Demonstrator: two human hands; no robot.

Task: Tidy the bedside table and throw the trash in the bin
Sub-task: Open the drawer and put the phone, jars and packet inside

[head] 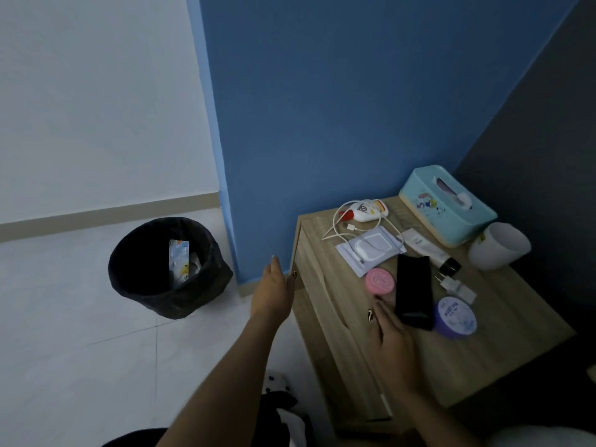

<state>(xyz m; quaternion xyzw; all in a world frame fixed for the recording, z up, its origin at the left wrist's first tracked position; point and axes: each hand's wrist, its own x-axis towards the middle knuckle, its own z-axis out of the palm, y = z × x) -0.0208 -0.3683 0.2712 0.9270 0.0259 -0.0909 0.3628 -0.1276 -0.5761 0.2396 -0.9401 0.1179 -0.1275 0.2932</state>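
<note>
The wooden bedside table (503,346) holds a black phone (414,291), a pink round tin (379,280), a purple jar (455,317), a white tube with a black cap (430,250), a white plug (453,285), a wet-wipes pack (371,250), a white cable (350,225) and a small white bottle (366,210). My right hand (392,333) lies on the table with its fingers on the phone's near edge. My left hand (274,288) hovers flat and empty beside the table's left edge. The black bin (167,269) on the floor holds trash.
A light blue tissue box (448,204) and a white cup (498,245) sit at the back of the table against the blue wall (338,108). White tiled floor (64,317) spreads left of the table, around the bin.
</note>
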